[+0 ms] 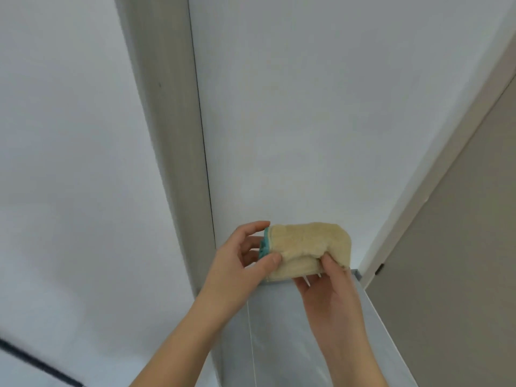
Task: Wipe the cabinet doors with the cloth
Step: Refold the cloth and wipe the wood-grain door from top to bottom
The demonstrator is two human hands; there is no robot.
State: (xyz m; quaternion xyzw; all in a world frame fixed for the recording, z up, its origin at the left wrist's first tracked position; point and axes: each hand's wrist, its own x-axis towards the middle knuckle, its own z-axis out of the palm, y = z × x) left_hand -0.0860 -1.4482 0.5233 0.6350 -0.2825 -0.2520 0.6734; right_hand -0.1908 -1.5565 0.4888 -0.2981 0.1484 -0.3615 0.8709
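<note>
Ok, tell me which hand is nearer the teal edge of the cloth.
Left. The left hand grips the cloth right at its teal edge, thumb and fingers around that end. The right hand pinches it further along the beige part, apart from the teal.

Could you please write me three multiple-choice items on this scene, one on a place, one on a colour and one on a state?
1. Where does the cloth appear in the picture?
A. Just above the top edge of the cabinet doors
B. On the floor
C. Hanging from a hook

2. What colour is the trim at the cloth's left end?
A. Red
B. Teal
C. Black

3. How is the cloth held?
A. By one hand only
B. By both hands
C. By no hand

Answers:
1 A: it shows right above the doors' top edge.
2 B: a teal strip borders the beige fabric.
3 B: the left hand and the right hand both pinch it.
</note>
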